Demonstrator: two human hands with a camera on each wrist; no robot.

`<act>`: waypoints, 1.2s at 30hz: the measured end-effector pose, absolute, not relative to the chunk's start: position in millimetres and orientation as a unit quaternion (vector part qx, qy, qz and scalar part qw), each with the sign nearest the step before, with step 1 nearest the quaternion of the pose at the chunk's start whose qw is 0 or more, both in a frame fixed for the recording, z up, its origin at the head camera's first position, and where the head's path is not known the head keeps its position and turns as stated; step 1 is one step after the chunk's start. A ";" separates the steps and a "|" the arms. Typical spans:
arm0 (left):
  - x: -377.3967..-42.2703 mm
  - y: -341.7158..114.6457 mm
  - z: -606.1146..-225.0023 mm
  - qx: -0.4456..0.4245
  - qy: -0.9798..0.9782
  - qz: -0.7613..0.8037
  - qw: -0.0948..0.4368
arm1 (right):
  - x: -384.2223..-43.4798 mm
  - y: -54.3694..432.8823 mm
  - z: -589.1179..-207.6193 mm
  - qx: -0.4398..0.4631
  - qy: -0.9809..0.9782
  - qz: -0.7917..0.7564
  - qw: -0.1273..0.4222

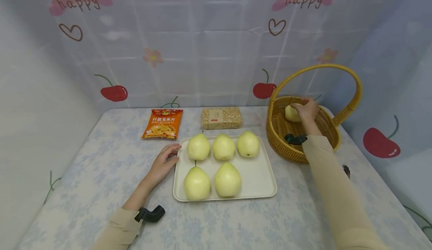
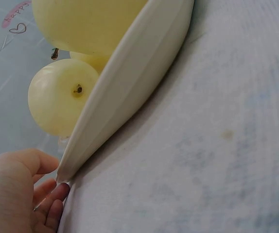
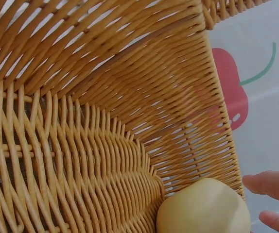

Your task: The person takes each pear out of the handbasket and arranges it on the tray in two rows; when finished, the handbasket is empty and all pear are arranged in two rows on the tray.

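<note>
A cream tray (image 1: 258, 180) carries several pale yellow-green pears (image 1: 228, 179). My left hand (image 1: 166, 160) rests at the tray's left edge, with thumb and fingertips touching the rim; the left wrist view shows the same hand (image 2: 20, 191) beside the tray wall (image 2: 115, 92). On the right, my right hand (image 1: 308, 111) reaches into a wicker basket (image 1: 287, 150), just over a pear (image 1: 291, 114) lying inside. In the right wrist view, that pear (image 3: 202, 208) sits against the basket's woven wall (image 3: 178, 121), and the fingers (image 3: 268, 184) stand slightly apart from it.
An orange snack bag (image 1: 163, 124) lies behind the tray's left side. Beside it is a clear pack of pale kernels (image 1: 221, 118). The tall basket handle (image 1: 318, 67) arches over my right hand. A printed curtain (image 1: 216, 55) borders the table (image 1: 216, 225) at the back.
</note>
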State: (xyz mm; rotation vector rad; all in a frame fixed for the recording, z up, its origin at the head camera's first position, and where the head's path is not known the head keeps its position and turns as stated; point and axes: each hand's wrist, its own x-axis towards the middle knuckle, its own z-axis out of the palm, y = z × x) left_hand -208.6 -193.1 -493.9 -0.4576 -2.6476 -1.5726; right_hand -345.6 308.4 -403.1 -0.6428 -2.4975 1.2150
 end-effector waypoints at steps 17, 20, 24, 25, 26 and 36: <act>-198.0 -184.5 -468.2 -0.141 -0.844 -0.517 -0.006 | -348.6 311.4 -406.5 -0.166 -0.870 0.456 0.087; -194.5 -182.0 -461.4 -0.137 -0.846 -0.514 -0.011 | -348.6 312.2 -407.1 -0.161 -0.871 0.459 0.069; -194.1 -181.7 -460.5 -0.135 -0.846 -0.516 -0.008 | -346.3 311.6 -405.2 -0.155 -0.871 0.464 0.052; -194.3 -181.9 -460.7 -0.135 -0.846 -0.516 -0.008 | -345.6 311.3 -404.2 -0.154 -0.872 0.463 0.048; -194.4 -182.1 -460.8 -0.135 -0.845 -0.518 -0.008 | -345.3 311.3 -403.5 -0.149 -0.875 0.459 0.043; -193.7 -182.9 -460.8 -0.135 -0.843 -0.521 -0.009 | -349.2 313.2 -402.9 -0.002 -0.902 0.430 -0.038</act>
